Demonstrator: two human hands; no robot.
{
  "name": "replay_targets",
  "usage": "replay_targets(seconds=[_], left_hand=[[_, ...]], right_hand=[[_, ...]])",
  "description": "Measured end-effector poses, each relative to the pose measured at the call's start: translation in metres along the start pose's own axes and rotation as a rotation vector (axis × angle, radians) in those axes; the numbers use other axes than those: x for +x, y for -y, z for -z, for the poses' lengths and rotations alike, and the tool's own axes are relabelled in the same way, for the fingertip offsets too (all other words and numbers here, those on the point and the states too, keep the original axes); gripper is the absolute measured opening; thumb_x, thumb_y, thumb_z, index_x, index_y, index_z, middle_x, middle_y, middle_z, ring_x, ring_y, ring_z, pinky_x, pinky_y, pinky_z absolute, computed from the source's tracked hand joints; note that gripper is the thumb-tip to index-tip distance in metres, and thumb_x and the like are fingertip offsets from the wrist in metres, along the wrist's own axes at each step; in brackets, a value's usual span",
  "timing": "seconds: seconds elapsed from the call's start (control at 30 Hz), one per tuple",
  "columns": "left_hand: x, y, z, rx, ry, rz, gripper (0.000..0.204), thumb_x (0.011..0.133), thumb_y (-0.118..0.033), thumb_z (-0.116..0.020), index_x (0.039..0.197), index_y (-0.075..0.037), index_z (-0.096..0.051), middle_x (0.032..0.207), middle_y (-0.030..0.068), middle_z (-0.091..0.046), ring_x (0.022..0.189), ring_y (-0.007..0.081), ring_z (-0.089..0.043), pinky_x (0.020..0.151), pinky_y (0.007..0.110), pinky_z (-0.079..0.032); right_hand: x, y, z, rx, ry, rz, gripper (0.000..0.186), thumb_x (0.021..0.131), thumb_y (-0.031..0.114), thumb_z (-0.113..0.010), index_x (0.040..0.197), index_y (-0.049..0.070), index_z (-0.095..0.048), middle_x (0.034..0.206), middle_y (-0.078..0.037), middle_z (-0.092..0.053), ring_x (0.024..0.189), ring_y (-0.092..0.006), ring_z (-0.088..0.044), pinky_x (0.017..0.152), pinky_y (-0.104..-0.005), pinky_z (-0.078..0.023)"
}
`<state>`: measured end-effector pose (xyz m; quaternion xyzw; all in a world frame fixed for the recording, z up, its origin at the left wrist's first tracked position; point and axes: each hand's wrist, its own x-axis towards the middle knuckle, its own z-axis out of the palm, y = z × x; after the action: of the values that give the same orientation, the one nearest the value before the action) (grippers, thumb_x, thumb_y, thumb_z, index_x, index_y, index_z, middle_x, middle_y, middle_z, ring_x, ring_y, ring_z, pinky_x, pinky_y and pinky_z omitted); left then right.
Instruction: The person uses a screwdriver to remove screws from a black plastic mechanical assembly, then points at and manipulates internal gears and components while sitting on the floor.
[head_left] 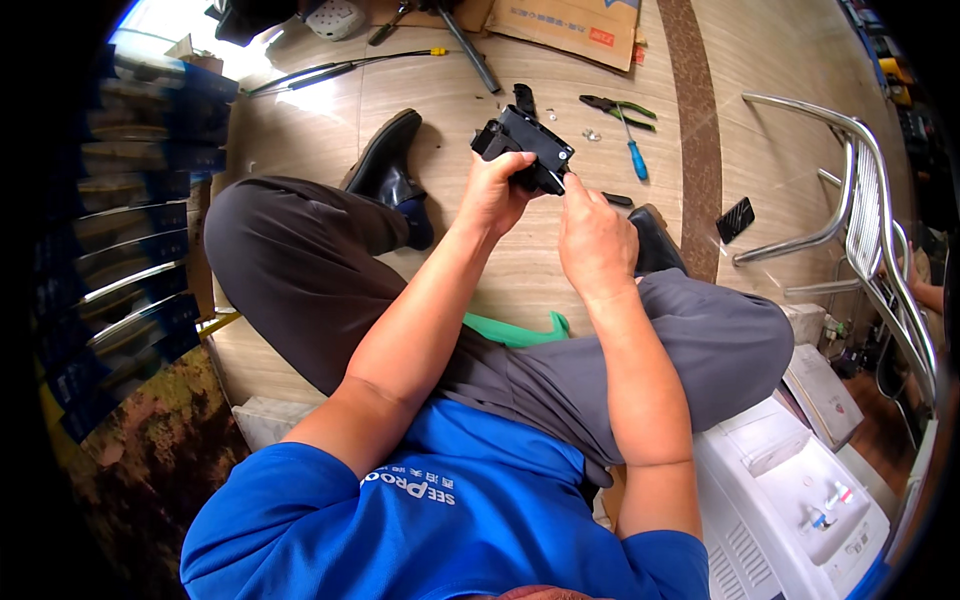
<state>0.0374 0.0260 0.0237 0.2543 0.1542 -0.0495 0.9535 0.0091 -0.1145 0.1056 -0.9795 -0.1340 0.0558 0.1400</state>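
My left hand (495, 190) grips a black boxy mechanical part (530, 140) above the floor between my legs, its thumb across the near side. My right hand (595, 235) is closed at the part's lower right corner, pinching something small that I cannot make out. A small black piece (523, 98) lies beyond the part. Green-handled pliers (632, 110) and a blue-handled screwdriver (636, 160) lie to the right, near small metal bits (591, 135). A dark bar (618, 199) lies just right of my hands, partly hidden.
Cables (340, 68), a metal tube (470, 55) and cardboard (560, 25) lie ahead. A chrome bench (865, 230) and black rectangle (735, 220) are right, with a white dispenser (760, 500) below. Stacked boxes (130, 200) stand left. Green plastic (515, 328) lies under me. Another person's arm (925, 290) shows far right.
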Motion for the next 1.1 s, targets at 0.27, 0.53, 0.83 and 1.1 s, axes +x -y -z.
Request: replay_targets(seconds=[0.27,0.53,0.83,1.1], left_hand=[[0.006,0.005,0.024,-0.004,0.132,0.029,0.041,0.083,-0.009,-0.061,0.123,-0.001,-0.053,0.114,0.0172,-0.067,0.105,0.0322,-0.067,0.092,0.051,-0.057],[0.003,0.007,0.017,-0.101,0.083,0.092,0.039,0.082,-0.007,-0.059,0.120,-0.002,-0.054,0.111,0.0154,-0.066,0.100,0.0307,-0.068,0.083,0.050,-0.057],[0.005,0.005,0.015,-0.081,0.008,0.057,0.038,0.077,-0.003,-0.057,0.115,-0.004,-0.051,0.104,0.0135,-0.065,0.091,0.0293,-0.070,0.074,0.049,-0.061],[0.004,0.006,0.020,-0.006,0.058,0.006,0.044,0.079,-0.006,-0.058,0.123,-0.002,-0.052,0.114,0.0154,-0.065,0.104,0.0332,-0.068,0.089,0.054,-0.057]], right_hand=[[0.003,-0.002,-0.002,0.152,-0.058,0.012,0.026,0.095,0.014,-0.054,0.119,0.006,-0.061,0.090,-0.018,-0.070,0.081,-0.0387,-0.069,0.070,-0.0498,-0.055],[0.007,-0.004,0.007,0.195,-0.027,0.011,0.026,0.096,0.018,-0.055,0.115,0.005,-0.067,0.091,-0.019,-0.070,0.084,-0.0391,-0.069,0.074,-0.0492,-0.055],[0.006,0.000,-0.001,0.111,-0.032,0.031,0.025,0.097,0.016,-0.051,0.114,0.003,-0.065,0.091,-0.018,-0.070,0.081,-0.0376,-0.070,0.070,-0.0481,-0.057],[0.004,0.005,-0.004,-0.012,-0.036,0.053,0.024,0.093,0.012,-0.051,0.111,0.001,-0.063,0.087,-0.017,-0.069,0.075,-0.0365,-0.071,0.065,-0.0464,-0.058]])
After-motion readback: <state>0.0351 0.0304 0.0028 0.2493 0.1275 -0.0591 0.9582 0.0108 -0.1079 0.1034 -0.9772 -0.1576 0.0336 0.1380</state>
